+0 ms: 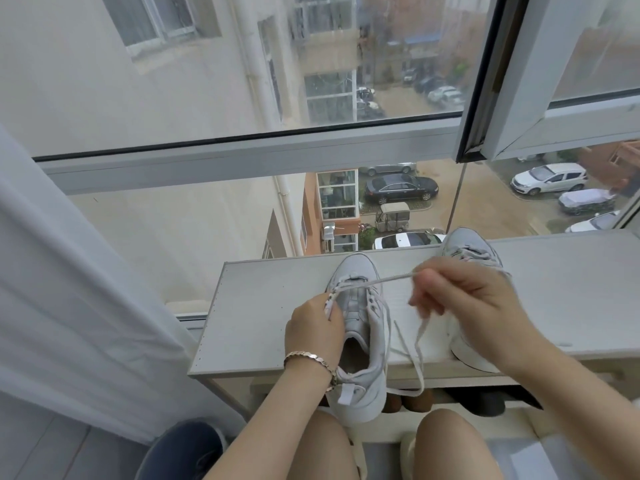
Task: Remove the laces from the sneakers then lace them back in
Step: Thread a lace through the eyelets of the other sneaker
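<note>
– Two sneakers up on the white shelf (249, 306) by the window, lol. Starting from the left: a white curtain (69, 271) hangs past the shelf's left edge. Next comes the left hand (315, 327), with a bracelet (308, 358) on the wrist. Its fingers are curled and pinching the lace (381, 279) right at the left eyelet row of the first sneaker (360, 306), palm against the shoe's side.

– ok but where's that shoe sitting exactly?

– Pretty much mid-shelf, toe pointing at the back edge and the glass. The heel sticks out over the front edge, above the person's knees. The lace is threaded through the eyelets nearest the toe.

– and the other hand?

– The right hand (460, 296) is up above the shelf to the right of that shoe, fingers closed and pinching the same lace. The strand runs tight from the toe eyelets straight across to it. Below the hand the loose tail drops down, crosses the shelf and dangles over the front edge. The second sneaker (464, 247) sits just beside the first, toward the right, toe at the back edge, mostly hidden behind that hand. Some dark shoes (485, 403) sit under the shelf, too blurry to tell more.
</note>
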`<action>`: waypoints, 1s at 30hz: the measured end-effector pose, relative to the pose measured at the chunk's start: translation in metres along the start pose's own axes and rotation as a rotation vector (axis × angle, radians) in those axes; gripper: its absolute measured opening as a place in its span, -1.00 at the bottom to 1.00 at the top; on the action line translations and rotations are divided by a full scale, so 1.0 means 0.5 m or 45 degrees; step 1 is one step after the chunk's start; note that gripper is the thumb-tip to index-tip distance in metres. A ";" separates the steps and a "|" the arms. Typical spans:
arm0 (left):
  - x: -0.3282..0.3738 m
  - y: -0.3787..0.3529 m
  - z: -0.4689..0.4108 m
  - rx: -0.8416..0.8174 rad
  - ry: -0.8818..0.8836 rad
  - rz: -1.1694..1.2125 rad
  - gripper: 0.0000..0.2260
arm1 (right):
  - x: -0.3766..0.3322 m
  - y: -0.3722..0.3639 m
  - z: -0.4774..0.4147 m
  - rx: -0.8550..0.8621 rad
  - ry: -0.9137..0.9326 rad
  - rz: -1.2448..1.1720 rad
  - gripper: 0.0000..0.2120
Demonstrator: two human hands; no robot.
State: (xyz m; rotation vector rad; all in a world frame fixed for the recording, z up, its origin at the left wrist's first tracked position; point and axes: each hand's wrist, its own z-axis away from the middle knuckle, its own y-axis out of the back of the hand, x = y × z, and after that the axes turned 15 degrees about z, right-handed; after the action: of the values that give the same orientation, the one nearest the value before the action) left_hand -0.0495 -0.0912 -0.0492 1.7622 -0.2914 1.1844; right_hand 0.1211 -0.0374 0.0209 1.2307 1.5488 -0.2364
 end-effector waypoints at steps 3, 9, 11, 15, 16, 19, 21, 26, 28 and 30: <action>-0.001 0.001 -0.005 0.004 0.012 -0.006 -0.66 | -0.021 0.032 0.010 0.147 0.008 -0.130 -0.77; 0.007 0.003 -0.006 -0.124 0.013 0.049 -0.82 | -0.004 0.018 -0.001 0.002 -0.228 -0.136 -0.72; 0.023 0.012 -0.002 -0.264 -0.118 0.246 -0.61 | 0.003 0.011 -0.015 -0.121 -0.218 0.077 -0.74; 0.075 0.039 0.010 -0.592 -0.407 0.530 -0.69 | 0.006 -0.014 -0.044 -0.244 -0.249 0.257 -0.76; 0.078 0.048 0.010 -0.555 -0.451 0.569 -0.81 | 0.007 -0.017 -0.049 -0.272 -0.254 0.304 -0.77; 0.044 0.078 -0.017 -0.208 -0.492 0.458 -0.89 | 0.022 -0.009 -0.056 -0.396 -0.325 0.408 -0.73; 0.008 0.102 -0.044 0.052 -0.422 0.247 -0.76 | 0.038 0.004 -0.054 -0.490 -0.409 0.440 -0.72; -0.077 0.119 -0.097 0.222 0.024 0.090 -0.77 | 0.083 0.034 -0.046 -0.514 -0.630 0.451 -0.72; -0.076 0.107 -0.099 0.130 0.148 -0.009 -0.81 | 0.086 0.041 -0.046 -0.490 -0.674 0.382 -0.72; -0.047 0.091 -0.088 0.084 0.099 -0.026 -0.77 | 0.075 0.039 -0.048 -0.474 -0.635 0.387 -0.75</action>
State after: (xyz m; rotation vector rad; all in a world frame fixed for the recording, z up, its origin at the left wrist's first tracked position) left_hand -0.1161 -0.0858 -0.0392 1.7670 -0.1901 1.2574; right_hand 0.1268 0.0094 0.0081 0.9971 0.9113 -0.0440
